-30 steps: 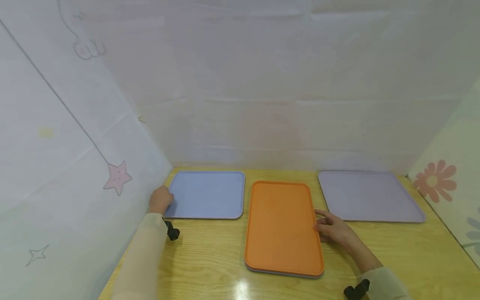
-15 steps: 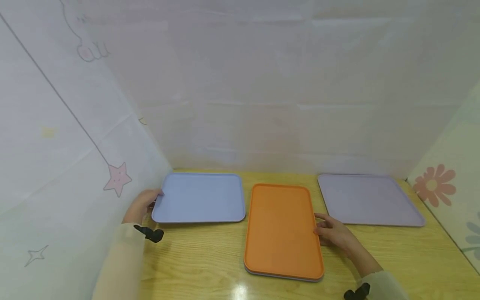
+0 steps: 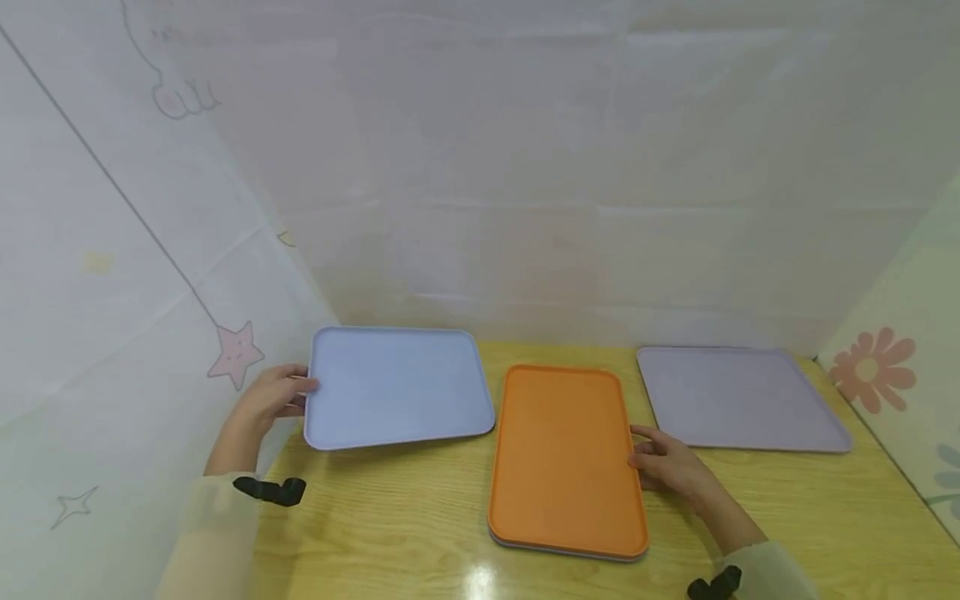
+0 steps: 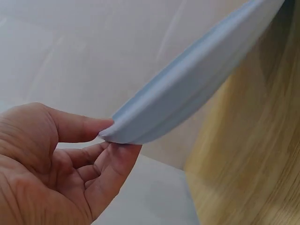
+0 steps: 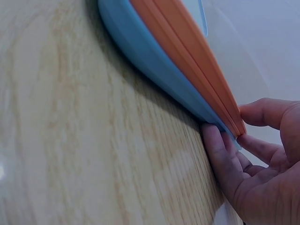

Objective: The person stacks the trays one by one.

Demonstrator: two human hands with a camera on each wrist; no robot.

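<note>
A light blue tray (image 3: pixel 397 385) is tilted, its left end raised off the table. My left hand (image 3: pixel 273 396) pinches that end between thumb and fingers; the left wrist view shows the thumb on top of the tray's rim (image 4: pixel 187 84) and fingers beneath. An orange tray (image 3: pixel 566 458) lies lengthwise in the middle, stacked on a blue tray (image 5: pixel 150 61) seen below it in the right wrist view. At the stack's right edge is my right hand (image 3: pixel 671 468), thumb against the orange rim and fingertips at the lower tray's underside.
A pale purple tray (image 3: pixel 742 398) lies at the back right of the wooden table (image 3: pixel 397 517). Printed cloth walls (image 3: pixel 480 167) close in the table at the back and both sides.
The left hand has taken hold of the light blue tray's left end and lifted it, shifting the tray slightly left. The right hand and the stacked trays have stayed in place.
</note>
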